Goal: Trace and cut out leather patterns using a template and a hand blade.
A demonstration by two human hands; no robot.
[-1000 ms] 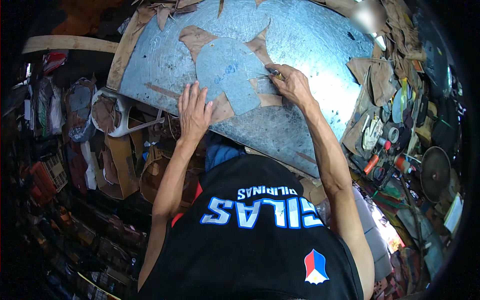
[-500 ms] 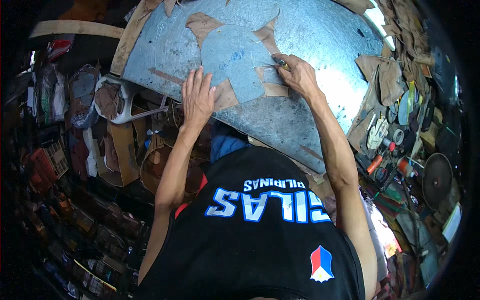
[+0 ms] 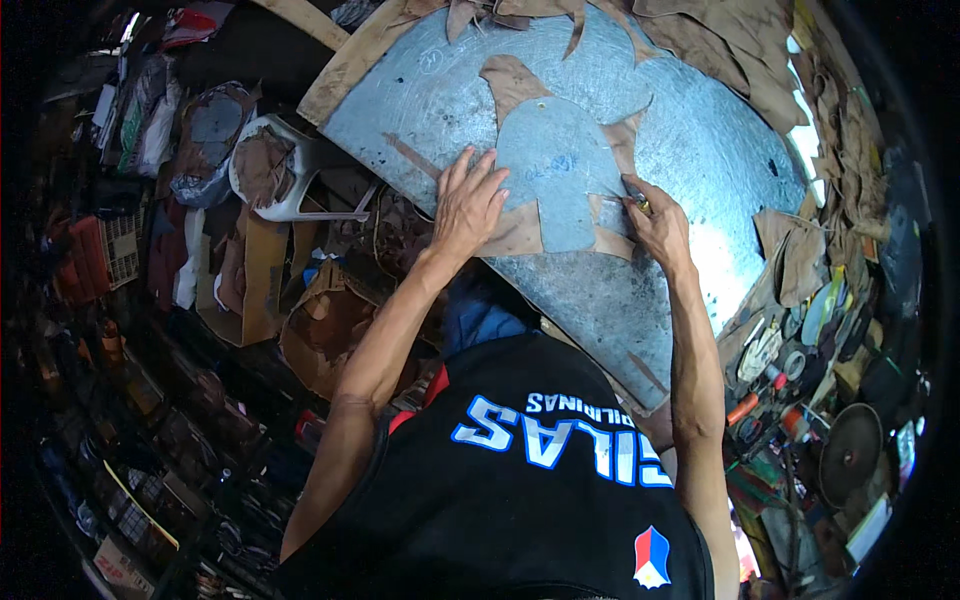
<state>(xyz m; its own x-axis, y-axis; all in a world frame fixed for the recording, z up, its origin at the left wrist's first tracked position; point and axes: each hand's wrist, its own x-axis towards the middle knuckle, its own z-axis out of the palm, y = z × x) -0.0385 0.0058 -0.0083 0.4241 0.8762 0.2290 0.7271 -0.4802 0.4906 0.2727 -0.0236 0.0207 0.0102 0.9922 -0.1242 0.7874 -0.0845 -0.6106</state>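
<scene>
A flat grey-blue template [image 3: 560, 150] with rounded outline and handwriting lies over brown leather [image 3: 517, 85] on a scratched metal sheet. The leather's pointed offcuts show around the template's sides. My left hand [image 3: 468, 205] lies with fingers outstretched at the template's left side, next to a leather flap [image 3: 515, 230]. At the right side, my right hand [image 3: 660, 230] is closed around a small knife [image 3: 641, 204] with a yellowish handle; its blade is mostly hidden. Close to the knife, a narrow leather strip [image 3: 612, 240] edges the template.
The metal sheet [image 3: 720, 150] covers the worktop, with a wooden edge [image 3: 350, 65] at left. More leather [image 3: 720, 40] is heaped at the far right. Tape rolls [image 3: 794, 364] and tools crowd the right. A white plastic chair [image 3: 265, 165] and cardboard box [image 3: 245, 300] stand left.
The whole view has shifted, so the sheet and both hands appear farther right and lower. My right hand with the knife has come slightly nearer along the template's edge. My left hand stays by the leather.
</scene>
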